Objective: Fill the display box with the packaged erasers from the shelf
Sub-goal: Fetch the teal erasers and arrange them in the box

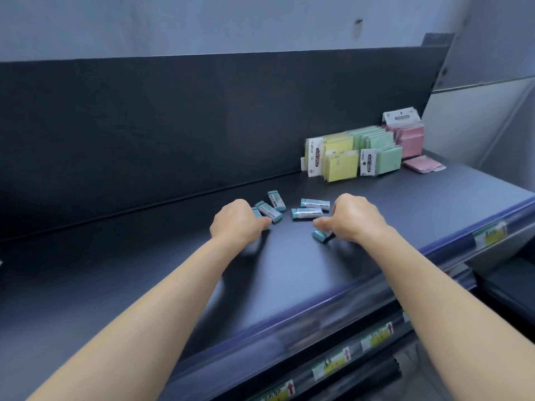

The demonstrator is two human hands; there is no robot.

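The right hand is curled knuckles-up, its thumb and fingertips pinching the near eraser against the shelf. The left hand is curled the same way, its fingers bent down over a half-hidden eraser. I cannot tell whether it grips that one or only rests on it.

Between and just beyond the hands lie four loose erasers, scattered at odd angles, some touching. All are small rectangular blocks in glossy wrap, with pale printed sleeves and teal ends.

The display box is not in view, so I cannot say how full it is. Judging by six erasers lying on the shelf, the gathering is unfinished and none of these has gone in yet.

The shelf is a dark, matt, smooth board with a blue front lip and a clear strip holding price labels. At the back right, well apart from the erasers, stand sticky-note packs in yellow, green and pink, thin, square and shiny. One pink pack lies flat.
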